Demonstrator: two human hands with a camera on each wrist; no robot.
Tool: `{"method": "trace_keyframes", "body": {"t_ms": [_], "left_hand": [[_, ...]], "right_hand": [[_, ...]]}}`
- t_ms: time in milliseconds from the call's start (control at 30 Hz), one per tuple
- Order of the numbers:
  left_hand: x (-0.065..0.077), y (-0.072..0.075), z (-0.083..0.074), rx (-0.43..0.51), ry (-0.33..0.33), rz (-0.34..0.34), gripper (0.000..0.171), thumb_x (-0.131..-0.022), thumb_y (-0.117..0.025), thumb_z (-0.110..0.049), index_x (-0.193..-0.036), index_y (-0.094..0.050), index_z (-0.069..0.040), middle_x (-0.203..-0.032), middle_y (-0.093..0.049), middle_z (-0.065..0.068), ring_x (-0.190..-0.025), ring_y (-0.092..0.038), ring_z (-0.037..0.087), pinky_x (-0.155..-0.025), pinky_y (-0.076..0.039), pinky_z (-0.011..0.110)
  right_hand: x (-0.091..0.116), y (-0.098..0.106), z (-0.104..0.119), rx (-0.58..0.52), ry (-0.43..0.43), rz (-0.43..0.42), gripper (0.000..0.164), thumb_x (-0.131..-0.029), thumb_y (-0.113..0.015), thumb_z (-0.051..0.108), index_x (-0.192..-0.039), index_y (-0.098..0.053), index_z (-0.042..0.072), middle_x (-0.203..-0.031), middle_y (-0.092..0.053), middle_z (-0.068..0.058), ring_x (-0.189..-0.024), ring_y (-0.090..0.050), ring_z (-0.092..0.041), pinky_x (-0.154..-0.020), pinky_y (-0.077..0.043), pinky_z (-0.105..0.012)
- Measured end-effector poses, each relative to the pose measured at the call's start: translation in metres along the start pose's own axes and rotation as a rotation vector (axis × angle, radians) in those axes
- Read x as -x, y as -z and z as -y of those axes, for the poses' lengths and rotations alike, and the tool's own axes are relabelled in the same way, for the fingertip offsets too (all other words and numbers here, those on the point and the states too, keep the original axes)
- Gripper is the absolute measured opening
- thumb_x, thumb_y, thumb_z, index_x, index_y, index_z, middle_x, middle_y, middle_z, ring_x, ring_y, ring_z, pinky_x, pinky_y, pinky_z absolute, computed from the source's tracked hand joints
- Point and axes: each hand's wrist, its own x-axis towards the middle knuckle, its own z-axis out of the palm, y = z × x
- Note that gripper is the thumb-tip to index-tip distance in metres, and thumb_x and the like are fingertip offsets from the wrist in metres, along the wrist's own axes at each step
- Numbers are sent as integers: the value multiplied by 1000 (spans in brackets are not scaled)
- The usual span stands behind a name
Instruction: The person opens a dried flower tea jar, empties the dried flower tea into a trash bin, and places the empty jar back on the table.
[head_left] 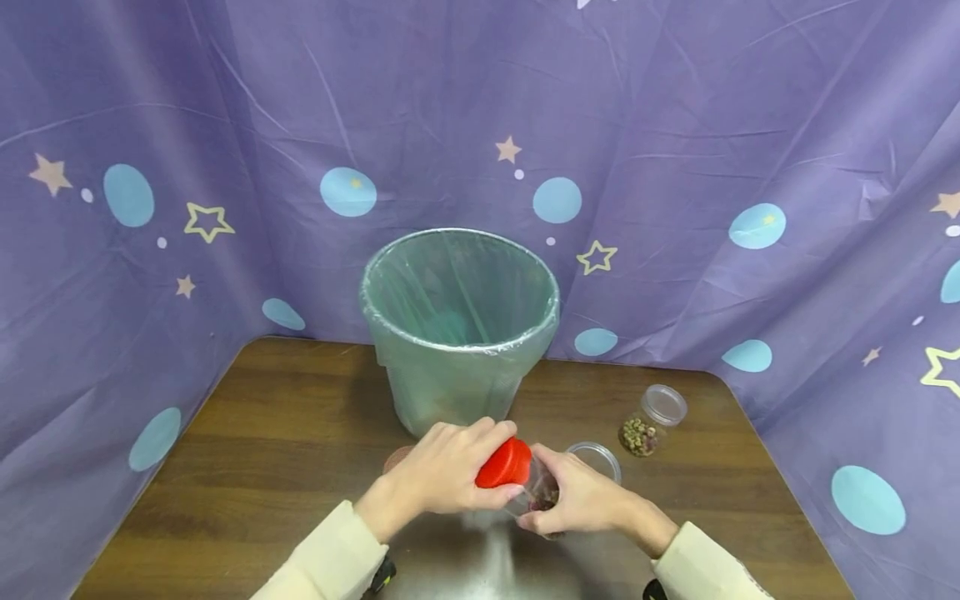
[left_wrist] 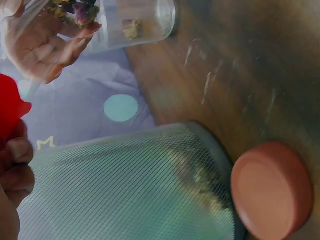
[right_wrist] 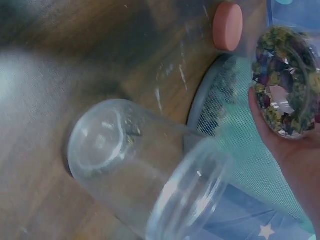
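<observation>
My left hand (head_left: 446,467) grips a red lid (head_left: 504,463) with curled fingers, at the mouth end of a clear jar (head_left: 540,487). My right hand (head_left: 588,496) holds that jar, thumb and fingers around its sides. Dried flowers (right_wrist: 285,82) in yellow, green and dark red lie inside it, seen through its base in the right wrist view. Whether the lid is seated on the jar or just touching it, I cannot tell. Beside the right hand stands a clear open jar (right_wrist: 125,165) with a few crumbs at its bottom.
A mesh waste bin (head_left: 453,379) with a clear liner stands behind the hands, some dried bits at its bottom. Left of it lies a pinkish-orange round lid (left_wrist: 270,190). A clear-capped jar of dried flowers (head_left: 652,421) sits at the right on the wooden table (head_left: 300,417).
</observation>
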Motion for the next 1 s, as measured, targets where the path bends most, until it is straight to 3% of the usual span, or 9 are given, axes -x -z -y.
{"method": "trace_keyframes", "body": {"t_ms": [133, 267, 533, 700, 933, 1000], "left_hand": [[4, -4, -1, -23, -2, -69, 52, -76, -70, -51, -112, -60, -14, -76, -58, -6, -49, -47, 5, -43, -38, 16], [5, -7, -3, 1, 40, -93, 47, -76, -70, -46, -110, -60, -15, -76, -61, -7, -49, -49, 6, -43, -39, 18], [0, -6, -6, 67, 142, -58, 40, -79, -67, -43, -109, -60, -18, -72, -61, -11, -51, -47, 4, -45, -30, 15], [-5, -5, -10, 82, 207, -32, 35, -81, -66, -44, -106, -59, -21, -67, -58, -12, -49, -42, 1, -45, -29, 14], [-14, -1, -21, 131, 550, 142, 30, -89, -56, -52, -97, -57, -23, -55, -49, -9, -45, -41, 8, -41, -31, 23], [-16, 0, -23, 134, 582, 176, 32, -89, -54, -53, -98, -57, -22, -56, -49, -8, -46, -42, 10, -42, -32, 24]], "right_hand": [[0, -5, 0, 26, 3, -11, 39, -76, -76, 31, -106, -54, 20, -81, -64, 4, -67, -55, 3, -57, -49, -19], [0, -7, 1, 48, 0, -35, 40, -76, -76, 36, -108, -55, 22, -87, -66, 3, -72, -57, 3, -62, -49, -19], [-2, -8, 0, 24, 8, -52, 45, -77, -77, 36, -113, -57, 18, -92, -70, -3, -77, -61, -1, -69, -51, -20], [-2, -10, 0, 31, -7, -98, 47, -76, -79, 34, -114, -57, 18, -90, -69, 2, -75, -61, -2, -66, -51, -20], [-5, -13, -2, 170, -60, -204, 58, -72, -81, 45, -113, -56, 12, -81, -64, 7, -64, -53, 3, -55, -46, -18], [-6, -13, -3, 156, -67, -198, 58, -73, -81, 44, -113, -56, 11, -78, -62, 7, -62, -51, 3, -53, -45, -19]]}}
